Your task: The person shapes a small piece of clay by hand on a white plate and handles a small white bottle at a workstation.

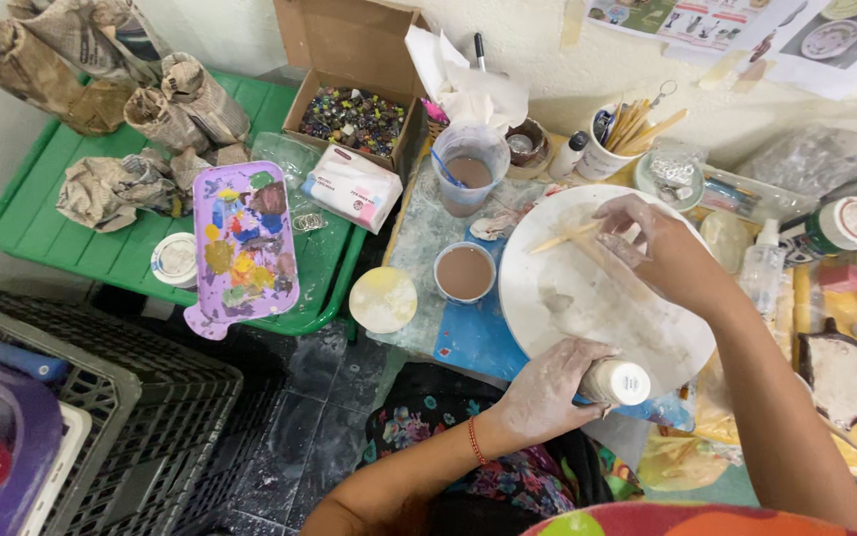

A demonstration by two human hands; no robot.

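- Wooden stick [566, 236] is pinched at one end by the fingertips [615, 226] of the right hand [647, 243]; its long axis runs nearly level across the view, rising slightly toward the hand, and its free end points to the view's left.
- Stick lies low over the upper left part of the white round disc [587, 298]; whether it touches the disc surface cannot be told.
- Right hand fingers are drawn together on the stick; the hand is coated in pale residue and sits over the upper right of the disc.
- Left hand [548, 387] is wrapped round a small white bottle [615, 382] at the near edge of the disc; fingers are closed on the bottle body, and its flat end faces the view's right.
- Red thread bracelet [475, 442] sits on the left wrist.
- Disc rests on a blue mat [473, 337] on a cluttered work table.
- Just left of the disc stands a small cup of brown liquid [464, 272]; behind it, a clear plastic cup [468, 169] with similar liquid.
- Pale yellow round lid [383, 299] lies at the table's left edge.
- Further left, a purple paint palette [242, 243] lies on a green table [31, 213], with crumpled newspaper bundles [111, 189].
- Cardboard box of coloured beads [354, 119] stands behind.
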